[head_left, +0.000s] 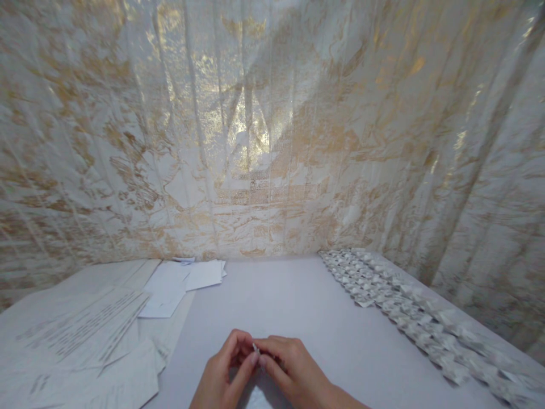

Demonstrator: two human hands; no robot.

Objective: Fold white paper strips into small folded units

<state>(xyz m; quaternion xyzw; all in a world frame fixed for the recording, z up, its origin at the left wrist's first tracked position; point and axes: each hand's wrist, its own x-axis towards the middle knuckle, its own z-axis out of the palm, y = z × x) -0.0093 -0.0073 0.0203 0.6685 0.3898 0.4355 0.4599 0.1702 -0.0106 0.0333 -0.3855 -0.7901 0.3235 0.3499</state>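
My left hand (232,363) and my right hand (292,363) meet low in the middle of the head view, above the pale table. Thumbs and index fingers of both are closed in a pinch around a small folded paper piece (255,348). Only a thin whitish edge of this paper shows between the fingertips; its full shape is hidden. Below the hands, at the bottom edge, lies a pale, slightly shiny patch (255,399) that I cannot identify.
Along the right side run rows of several small folded paper pieces (409,318). Printed sheets (85,335) lie overlapping on the left, with blank white paper slips (170,287) behind them. A gold-patterned curtain (272,142) hangs at the far edge of the table (272,295).
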